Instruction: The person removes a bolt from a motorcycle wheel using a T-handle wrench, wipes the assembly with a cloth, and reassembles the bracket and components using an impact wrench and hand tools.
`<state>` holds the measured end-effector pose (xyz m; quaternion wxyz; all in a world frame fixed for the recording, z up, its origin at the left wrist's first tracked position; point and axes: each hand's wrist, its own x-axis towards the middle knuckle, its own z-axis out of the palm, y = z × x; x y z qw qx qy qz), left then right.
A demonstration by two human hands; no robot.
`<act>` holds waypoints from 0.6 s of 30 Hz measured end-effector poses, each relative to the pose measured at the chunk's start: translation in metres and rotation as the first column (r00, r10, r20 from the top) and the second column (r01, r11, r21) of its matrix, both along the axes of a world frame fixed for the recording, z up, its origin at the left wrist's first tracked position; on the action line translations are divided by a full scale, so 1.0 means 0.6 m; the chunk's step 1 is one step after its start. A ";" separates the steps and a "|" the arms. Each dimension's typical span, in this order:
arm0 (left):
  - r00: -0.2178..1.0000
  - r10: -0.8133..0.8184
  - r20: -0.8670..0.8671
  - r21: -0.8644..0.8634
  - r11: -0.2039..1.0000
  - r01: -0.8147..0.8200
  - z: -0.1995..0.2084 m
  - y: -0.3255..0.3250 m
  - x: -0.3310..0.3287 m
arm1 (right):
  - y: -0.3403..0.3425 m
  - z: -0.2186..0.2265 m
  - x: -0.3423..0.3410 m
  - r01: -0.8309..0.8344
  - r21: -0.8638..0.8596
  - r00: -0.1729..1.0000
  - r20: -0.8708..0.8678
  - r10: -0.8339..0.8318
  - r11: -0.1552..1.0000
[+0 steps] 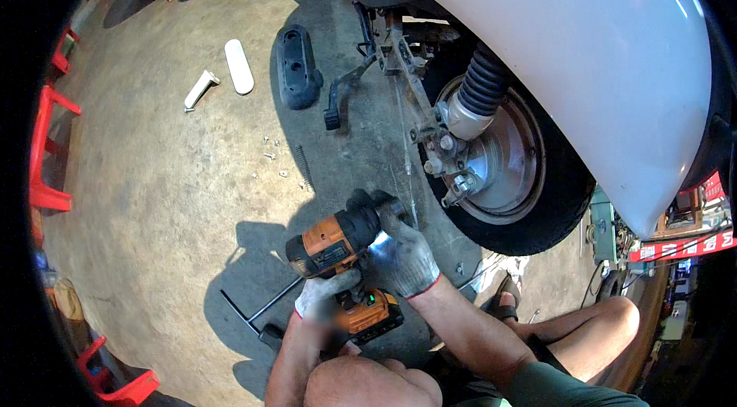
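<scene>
My left hand [330,292], in a grey work glove, is wrapped round the handle of an orange and black cordless impact wrench [326,244]. Its battery [372,320] shows a small green light. My right hand [405,255], gloved too, closes round the dark socket end at the tool's front; a bright light shines by the palm. Beyond the tool, on the right, stands a wheel [549,204] with a black tyre, its hub and bolts exposed. A shock absorber in a black ribbed boot [486,83] meets the hub. A white body panel [606,62] hangs over them.
On the concrete floor lie a black oval cover [295,62], a white rounded cover [239,66], a white bracket-like part [201,91], a coil spring [302,168] and several small screws [269,155]. A T-handle wrench [244,320] lies by my left forearm. Red stools [47,161] line the left.
</scene>
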<state>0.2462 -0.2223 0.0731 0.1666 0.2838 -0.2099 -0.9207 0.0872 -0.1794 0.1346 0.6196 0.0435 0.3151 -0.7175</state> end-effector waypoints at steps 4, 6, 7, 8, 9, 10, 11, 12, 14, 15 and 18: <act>1.000 -0.004 0.007 -0.020 1.000 0.004 0.009 -0.002 -0.006 | -0.003 0.007 0.003 0.051 -0.017 0.999 0.002 -0.051 0.999; 1.000 -0.019 0.025 0.008 1.000 0.019 0.004 0.000 -0.006 | -0.002 -0.001 -0.002 0.040 -0.004 0.998 0.040 -0.040 0.999; 0.999 -0.026 0.033 0.022 0.999 0.025 0.000 0.003 -0.007 | 0.000 -0.007 -0.006 0.033 0.003 0.998 0.059 -0.033 0.999; 1.000 -0.013 0.010 0.038 0.999 0.013 -0.009 0.005 -0.006 | 0.002 -0.016 -0.008 0.004 0.003 1.000 0.003 -0.004 1.000; 1.000 0.000 -0.014 0.056 0.998 0.001 -0.022 0.009 -0.006 | 0.004 -0.025 -0.011 -0.026 0.006 0.998 -0.053 0.027 1.000; 0.999 0.014 -0.039 0.073 0.997 -0.011 -0.028 0.011 -0.006 | 0.006 -0.031 -0.013 -0.056 0.010 0.992 -0.109 0.057 0.998; 0.999 0.018 -0.031 0.049 0.999 -0.016 -0.024 0.011 -0.004 | 0.006 -0.032 -0.011 -0.059 0.009 0.995 -0.076 0.059 0.998; 0.999 0.022 -0.023 0.025 0.999 -0.021 -0.016 0.011 -0.005 | 0.006 -0.033 -0.011 -0.062 0.009 0.997 -0.042 0.062 0.998; 0.999 0.048 -0.009 -0.025 0.999 -0.048 -0.009 0.013 -0.010 | 0.004 -0.035 -0.011 -0.051 0.000 0.998 -0.049 0.050 0.999; 0.998 0.070 -0.003 -0.051 0.996 -0.070 -0.009 0.015 -0.013 | 0.003 -0.037 -0.012 -0.036 -0.009 0.995 -0.088 0.035 0.999; 0.989 0.137 0.050 -0.136 0.982 -0.129 -0.024 0.023 -0.016 | -0.004 -0.035 -0.011 -0.016 -0.010 0.993 -0.114 0.015 1.000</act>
